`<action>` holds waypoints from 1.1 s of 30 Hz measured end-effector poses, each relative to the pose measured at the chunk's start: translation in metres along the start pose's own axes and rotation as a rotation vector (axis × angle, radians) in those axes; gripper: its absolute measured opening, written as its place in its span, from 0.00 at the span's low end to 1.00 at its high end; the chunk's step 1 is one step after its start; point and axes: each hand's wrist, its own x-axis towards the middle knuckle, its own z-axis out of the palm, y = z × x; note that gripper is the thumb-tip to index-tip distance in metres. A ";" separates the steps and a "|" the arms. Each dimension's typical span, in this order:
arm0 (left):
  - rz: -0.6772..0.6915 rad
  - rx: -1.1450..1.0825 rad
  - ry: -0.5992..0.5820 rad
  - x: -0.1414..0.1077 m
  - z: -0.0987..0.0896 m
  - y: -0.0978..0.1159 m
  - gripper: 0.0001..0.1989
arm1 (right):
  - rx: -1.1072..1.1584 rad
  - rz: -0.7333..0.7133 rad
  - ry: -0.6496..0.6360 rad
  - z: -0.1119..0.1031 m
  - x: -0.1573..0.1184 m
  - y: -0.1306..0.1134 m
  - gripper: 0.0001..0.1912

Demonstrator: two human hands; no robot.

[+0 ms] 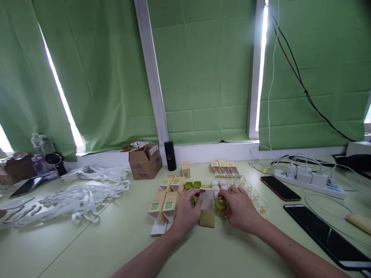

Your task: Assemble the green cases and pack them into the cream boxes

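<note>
My left hand (pixel 188 211) is closed at the left edge of a small kraft-paper box (pixel 206 218), its fingers near the raised white inner flap. The box stands upright, facing me. Just right of it, my right hand (pixel 242 206) grips a small clear container with a green piece (pixel 220 204) in its top, low over the table. Behind the hands sit several green square pieces (pixel 197 184) and small white pieces (pixel 215 183). Rows of clear cups with yellow centres (pixel 262 208) are partly hidden by my right hand. Open kraft boxes with green labels (pixel 156 204) stand left of my left hand.
Three kraft boxes (pixel 223 168) and a single box (pixel 186 169) stand farther back. A brown carton (pixel 145 162) and black cylinder (pixel 170 155) are by the wall. White straps (pixel 87 197) lie left. Phones (pixel 280 188), a tablet (pixel 327 233) and a power strip (pixel 310 181) lie right.
</note>
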 end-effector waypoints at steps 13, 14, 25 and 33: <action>-0.134 -0.221 -0.014 -0.002 0.002 -0.008 0.19 | 0.257 0.053 0.347 -0.002 0.005 0.016 0.16; -0.148 -0.232 -0.016 -0.002 0.002 -0.008 0.20 | 0.341 0.060 0.405 -0.003 0.006 0.017 0.16; -0.088 -0.319 -0.082 -0.006 0.007 -0.010 0.23 | 1.002 -0.010 0.399 0.001 -0.003 -0.014 0.18; -0.144 -0.377 -0.106 -0.002 0.005 -0.005 0.25 | 1.014 0.018 0.333 0.004 -0.004 -0.016 0.17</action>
